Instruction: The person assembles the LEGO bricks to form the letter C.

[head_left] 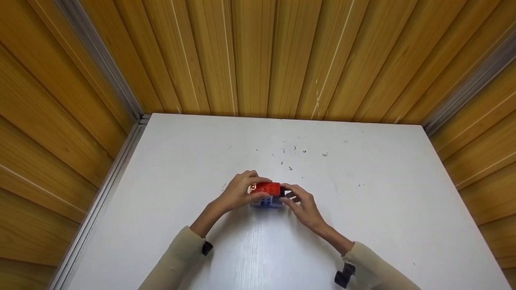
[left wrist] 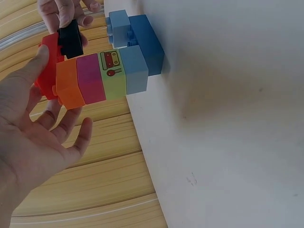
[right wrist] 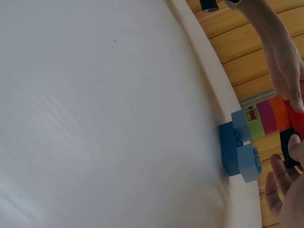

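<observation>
My left hand [head_left: 238,192] grips a long red toy building brick [head_left: 266,188] at its left end, thumb on the near side. That red brick tops a column of an orange brick [left wrist: 70,83], a purple brick [left wrist: 91,78], a printed green brick [left wrist: 111,74] and a light blue brick [left wrist: 135,70]. The column stands on one end of a dark blue base brick [left wrist: 147,45]. A second light blue brick [right wrist: 248,163] sits on the base's other end. My right hand [head_left: 304,205] pinches a black brick [left wrist: 70,39] against the underside of the red brick's right end.
The bricks stand on a white table [head_left: 181,161] with dark scuff marks beyond them. Wood-patterned walls [head_left: 258,60] rise behind it and at both sides, with a grey metal rail [head_left: 107,177] along the left edge. Black devices [head_left: 344,275] hang by the sleeves.
</observation>
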Demonstrator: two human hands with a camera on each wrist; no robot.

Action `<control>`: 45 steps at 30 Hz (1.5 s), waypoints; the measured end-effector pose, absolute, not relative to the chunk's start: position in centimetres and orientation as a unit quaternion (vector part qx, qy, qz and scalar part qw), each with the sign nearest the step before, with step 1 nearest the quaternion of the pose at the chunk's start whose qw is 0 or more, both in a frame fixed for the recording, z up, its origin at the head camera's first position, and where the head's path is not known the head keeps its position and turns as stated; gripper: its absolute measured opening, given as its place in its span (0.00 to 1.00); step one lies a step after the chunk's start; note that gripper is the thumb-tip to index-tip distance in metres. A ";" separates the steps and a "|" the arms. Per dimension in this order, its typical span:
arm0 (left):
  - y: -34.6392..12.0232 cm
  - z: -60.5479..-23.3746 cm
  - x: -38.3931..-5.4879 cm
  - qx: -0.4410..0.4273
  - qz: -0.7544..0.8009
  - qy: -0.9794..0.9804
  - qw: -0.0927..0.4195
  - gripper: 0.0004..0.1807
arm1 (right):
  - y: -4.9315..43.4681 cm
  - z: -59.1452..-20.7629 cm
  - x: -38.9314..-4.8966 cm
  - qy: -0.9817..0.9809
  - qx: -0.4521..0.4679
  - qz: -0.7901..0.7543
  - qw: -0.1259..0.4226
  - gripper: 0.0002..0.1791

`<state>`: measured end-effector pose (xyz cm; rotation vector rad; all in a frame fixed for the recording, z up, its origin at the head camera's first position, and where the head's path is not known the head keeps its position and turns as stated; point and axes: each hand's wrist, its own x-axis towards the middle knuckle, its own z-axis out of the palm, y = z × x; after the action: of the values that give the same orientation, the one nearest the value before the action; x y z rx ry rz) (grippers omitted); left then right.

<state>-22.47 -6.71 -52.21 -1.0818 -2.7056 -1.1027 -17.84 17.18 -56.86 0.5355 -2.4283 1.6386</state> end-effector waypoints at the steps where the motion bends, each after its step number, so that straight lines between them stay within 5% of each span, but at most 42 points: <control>1: -6.7 -52.2 -22.5 -0.348 -0.355 -0.867 0.013 0.22 | 17.0 -56.9 -17.7 -0.810 0.166 0.558 0.078 0.21; 6: -6.5 -51.9 -22.7 -0.349 -0.356 -0.867 0.014 0.22 | 16.3 -57.0 -17.2 -0.792 0.123 0.594 0.075 0.21; 18: -6.2 -51.7 -22.9 -0.346 -0.346 -0.872 0.004 0.22 | 15.8 -55.2 -16.6 -0.794 0.193 0.546 0.185 0.21; 29: -6.1 -51.6 -22.9 -0.338 -0.351 -0.873 -0.017 0.23 | 16.0 -55.8 -16.8 -0.796 0.201 0.535 0.199 0.22; 36: -6.2 -51.9 -23.0 -0.341 -0.357 -0.869 -0.011 0.23 | 16.7 -57.2 -17.4 -0.782 0.196 0.578 0.129 0.24; 45: -6.4 -52.0 -22.9 -0.337 -0.359 -0.870 -0.017 0.23 | 17.5 -57.2 -17.5 -0.729 0.105 0.675 -0.043 0.26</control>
<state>-22.86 -6.38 -51.95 -1.0705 -2.7644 -1.1410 -17.49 17.50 -57.22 0.3377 -2.3565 2.1793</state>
